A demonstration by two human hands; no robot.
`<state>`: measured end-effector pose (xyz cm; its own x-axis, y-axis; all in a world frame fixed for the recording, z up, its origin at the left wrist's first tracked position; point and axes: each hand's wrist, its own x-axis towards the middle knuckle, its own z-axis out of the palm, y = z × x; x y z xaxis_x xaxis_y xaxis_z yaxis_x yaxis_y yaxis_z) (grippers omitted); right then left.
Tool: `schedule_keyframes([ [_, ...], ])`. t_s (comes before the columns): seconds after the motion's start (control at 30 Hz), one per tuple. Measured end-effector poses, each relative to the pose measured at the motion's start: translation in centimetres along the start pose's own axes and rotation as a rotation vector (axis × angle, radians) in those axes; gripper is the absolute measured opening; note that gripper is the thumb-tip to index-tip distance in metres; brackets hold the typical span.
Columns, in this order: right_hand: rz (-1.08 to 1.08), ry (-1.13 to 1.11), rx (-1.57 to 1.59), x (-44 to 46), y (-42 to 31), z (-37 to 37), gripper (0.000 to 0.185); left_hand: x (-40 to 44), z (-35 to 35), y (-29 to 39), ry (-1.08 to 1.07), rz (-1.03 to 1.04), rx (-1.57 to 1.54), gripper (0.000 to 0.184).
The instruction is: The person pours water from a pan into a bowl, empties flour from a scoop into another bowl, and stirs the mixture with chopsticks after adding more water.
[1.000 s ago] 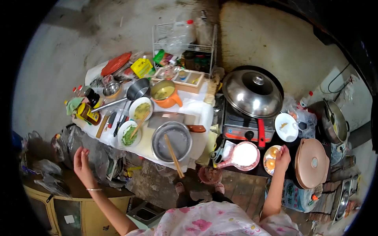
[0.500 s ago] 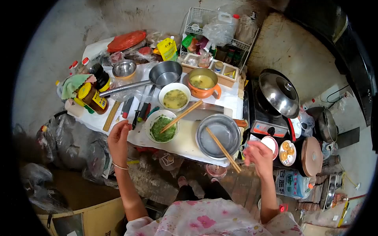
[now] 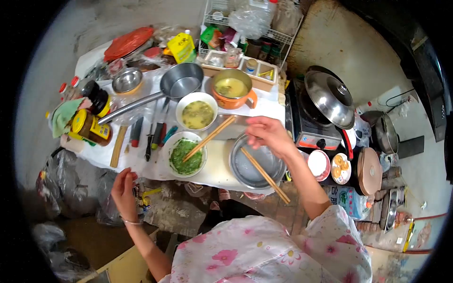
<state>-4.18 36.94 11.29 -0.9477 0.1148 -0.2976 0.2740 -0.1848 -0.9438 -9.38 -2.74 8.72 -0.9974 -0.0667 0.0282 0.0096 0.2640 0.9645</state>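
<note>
The person's shirt [image 3: 255, 247], white with pink flowers, fills the near foreground. The left hand [image 3: 124, 195] is positioned in front of the tabletop's near edge; its fingers are loosely bent, with nothing visible in them. The right hand [image 3: 270, 135] is above the far side of the metal bowl [image 3: 245, 170]; its fingers are partly spread and slightly bent, with nothing visible in them. One pair of chopsticks [image 3: 265, 176] lies across the near rim of the metal bowl and projects past it.

Left of the metal bowl is a white bowl [image 3: 165, 155] of chopped greens [image 3: 185, 154], with second chopsticks [image 3: 210, 138] slanting out of it. Just beyond are a soup bowl [image 3: 180, 104], an orange cup [image 3: 230, 102] and a saucepan [image 3: 181, 82]. To the left stands a jar [image 3: 89, 126].

The tabletop [image 3: 101, 152] has a white covering. A stove [image 3: 314, 140] stands to its right, carrying a pan with a domed lid [image 3: 325, 96]. A wire rack [image 3: 283, 37] stands at the back, before a stained wall [image 3: 141, 23].

The right hand and forearm block part of the metal bowl. A flat metal piece [image 3: 228, 130] beside that hand is probably a knife blade. The rack's top is cut off.
</note>
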Motion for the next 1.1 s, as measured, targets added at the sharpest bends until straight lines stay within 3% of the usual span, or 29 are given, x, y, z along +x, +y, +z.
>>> schedule_keyframes([
  [0.07,-0.313,0.175,-0.623,-2.2,1.9,-4.1,0.021,0.4,-0.5,-0.4,0.036,-0.007,0.004,0.021],
  [0.1,-0.333,0.193,-1.114,-4.7,0.6,-4.8,0.034,0.6,-0.5,-0.4,0.051,-0.027,-0.002,0.023],
  [0.13,-0.418,0.142,-1.371,-6.7,1.0,-5.9,0.053,1.0,-0.3,-0.6,0.048,-0.030,-0.003,0.023],
  [0.17,-0.326,0.054,-1.618,-8.8,1.4,-6.4,0.066,1.3,0.0,-0.9,0.075,-0.037,-0.006,0.023],
  [0.27,-0.243,-0.116,-1.711,-12.2,4.1,-6.3,0.066,2.5,2.1,-1.4,0.101,-0.008,-0.021,0.023],
  [0.4,-0.373,-0.120,-1.711,-11.8,7.8,-4.9,0.063,4.0,6.0,-2.3,0.034,-0.021,-0.225,0.027],
  [0.47,-0.432,-0.122,-1.487,-11.8,7.0,-3.0,0.053,4.9,7.5,-4.4,0.027,-0.047,-0.273,0.028],
  [0.5,-0.462,-0.087,-1.482,-11.8,6.5,-2.3,0.039,5.2,8.1,-5.2,-0.013,-0.022,-0.258,0.028],
  [0.53,-0.456,-0.074,-1.485,-12.0,6.6,-1.7,0.039,5.4,8.4,-5.9,-0.049,0.005,-0.245,0.029],
  [0.6,-0.414,0.251,-0.771,-12.9,6.9,-0.8,0.033,5.7,9.0,-5.7,-0.048,-0.052,-0.253,0.030],
  [0.67,-0.383,0.404,-0.781,-13.1,5.4,-0.6,0.030,6.3,8.6,-6.9,-0.101,-0.039,-0.251,0.028],
  [0.73,-0.082,0.692,-0.100,-13.0,2.0,0.6,0.027,6.9,8.2,-8.1,-0.128,-0.035,-0.238,0.025],
  [0.83,-0.075,0.829,-0.207,-13.3,-1.2,1.2,0.024,7.6,7.7,-9.6,-0.165,-0.035,-0.202,0.022],
  [0.87,-0.162,0.875,-0.254,-13.3,-2.5,1.5,0.022,7.7,7.6,-10.0,-0.173,-0.037,-0.178,0.020],
  [0.93,-0.034,0.764,-0.544,-13.1,-3.3,1.0,0.019,7.7,7.3,-10.6,-0.220,-0.019,-0.275,0.020],
  [1.0,-0.123,0.853,-0.397,-11.8,-4.1,0.0,0.018,7.7,7.5,-10.5,-0.255,0.008,-0.109,0.020],
  [1.07,-0.378,0.956,-0.380,-9.9,-6.2,-0.1,0.016,7.3,7.7,-10.3,-0.248,0.089,-0.120,0.021],
  [1.1,-0.383,0.922,-0.359,-8.2,-7.1,0.1,0.016,7.1,7.6,-10.3,-0.272,0.048,-0.158,0.020],
])
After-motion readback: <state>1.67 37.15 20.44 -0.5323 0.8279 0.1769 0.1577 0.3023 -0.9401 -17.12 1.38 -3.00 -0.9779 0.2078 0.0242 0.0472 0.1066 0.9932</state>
